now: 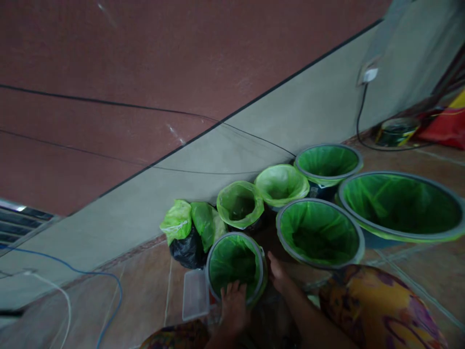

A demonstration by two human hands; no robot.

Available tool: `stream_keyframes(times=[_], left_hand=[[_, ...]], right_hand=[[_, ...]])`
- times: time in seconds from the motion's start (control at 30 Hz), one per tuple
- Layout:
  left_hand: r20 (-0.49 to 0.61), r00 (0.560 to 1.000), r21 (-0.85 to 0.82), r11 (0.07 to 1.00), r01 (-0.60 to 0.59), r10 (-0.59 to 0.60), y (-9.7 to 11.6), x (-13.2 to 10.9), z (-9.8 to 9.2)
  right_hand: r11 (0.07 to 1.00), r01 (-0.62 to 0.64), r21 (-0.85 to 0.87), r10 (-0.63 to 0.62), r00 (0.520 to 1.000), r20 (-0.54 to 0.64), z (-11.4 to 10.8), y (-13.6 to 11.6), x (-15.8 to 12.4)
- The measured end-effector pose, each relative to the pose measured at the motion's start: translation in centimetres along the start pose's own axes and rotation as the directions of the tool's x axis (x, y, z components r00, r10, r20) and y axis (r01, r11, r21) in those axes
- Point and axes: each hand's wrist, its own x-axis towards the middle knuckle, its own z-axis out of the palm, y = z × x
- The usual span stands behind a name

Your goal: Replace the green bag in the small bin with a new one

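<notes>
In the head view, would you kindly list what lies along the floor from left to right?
Blue cable → clear plastic lid → small green-lined bin with the left hand and right hand on its rim → medium green-lined bin → largest green-lined bin.

Tiled floor [145,286] with green-lined bins [319,232], tied bags [189,232], cables [109,291]

Dim, soft, tilted wide-angle view
</notes>
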Motion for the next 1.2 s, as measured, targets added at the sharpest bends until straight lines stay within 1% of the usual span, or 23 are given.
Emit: stream_keyframes(times=[0.07,0.1,0.13,0.2,0.27,0.33,0.43,0.53,0.6,0.7,0.77,0.83,0.87,0.93,1.0,1.07,1.13,1.2], left_hand=[[-0.064,0.998,-0.108,0.994,-0.016,0.009,2.0,0.7,-0.5],[-0.077,0.997,-0.145,0.989,-0.015,0.004,3.0,1.3,-0.7],[-0.063,0.998,-0.166,0.986,-0.008,-0.002,4.0,1.9,-1.0],[0.017,0.999,-0.170,0.985,0.035,-0.032,5.5,3.1,-1.3],[0.086,0.995,-0.149,0.987,0.067,-0.055,6.3,3.9,-1.2],[0.100,0.993,-0.129,0.989,0.071,-0.059,6.4,4.0,-0.8],[0.077,0.997,-0.097,0.995,0.016,-0.008,5.0,3.0,0.1],[0.101,0.992,-0.024,0.997,-0.073,0.075,2.7,1.7,0.8],[0.127,0.987,0.027,0.994,-0.102,0.098,0.9,1.2,0.9],[0.137,0.986,0.064,0.992,-0.105,0.095,-1.0,0.9,1.1],[0.146,0.986,0.086,0.991,-0.099,0.085,-1.7,1.0,1.1],[0.164,0.983,0.119,0.987,-0.106,0.086,-1.9,1.1,1.1],[0.174,0.980,0.133,0.984,-0.116,0.092,-1.9,1.1,1.1],[0.188,0.975,0.154,0.977,-0.145,0.115,-2.1,1.0,0.9],[0.193,0.971,0.164,0.971,-0.174,0.141,-2.4,0.7,0.6],[0.198,0.967,0.179,0.964,-0.199,0.162,-3.0,0.2,0.3],[0.209,0.961,0.194,0.956,-0.220,0.179,-3.6,-0.2,0.2],[0.227,0.954,0.209,0.947,-0.245,0.197,-4.1,-0.4,0.2]], right_hand=[[1.000,0.020,0.015,-0.020,1.000,-0.008,0.5,-0.9,0.1],[0.999,0.051,0.017,-0.051,0.999,-0.004,0.7,-1.3,0.1],[0.995,0.097,0.016,-0.097,0.995,0.013,0.9,-1.7,0.0],[0.989,0.148,0.020,-0.148,0.989,0.022,1.2,-2.0,-0.1],[0.995,0.100,0.014,-0.100,0.995,-0.009,1.1,-1.9,-0.2],[1.000,0.025,0.001,-0.025,0.999,-0.038,0.9,-1.6,-0.3],[0.996,-0.081,-0.032,0.079,0.995,-0.056,0.4,-1.1,-0.6],[0.993,-0.116,-0.023,0.116,0.993,-0.004,0.3,-1.2,-0.8],[0.995,-0.094,-0.016,0.095,0.994,0.056,0.5,-1.2,-0.9],[0.997,-0.073,-0.005,0.074,0.993,0.092,0.8,-0.9,-1.0],[0.997,-0.055,0.052,0.047,0.988,0.149,0.8,-0.4,-1.1],[0.992,-0.029,0.121,0.000,0.972,0.237,0.6,0.2,-1.3],[0.990,-0.022,0.138,-0.015,0.965,0.262,0.5,0.5,-1.4],[0.991,-0.037,0.129,0.005,0.971,0.239,0.2,0.9,-1.6],[0.992,-0.084,0.093,0.069,0.985,0.157,-0.1,1.0,-1.8],[0.989,-0.129,0.070,0.122,0.988,0.098,-0.1,0.9,-1.8],[0.988,-0.143,0.065,0.137,0.987,0.088,0.0,0.5,-1.7],[0.990,-0.121,0.068,0.113,0.988,0.106,0.1,0.1,-1.5]])
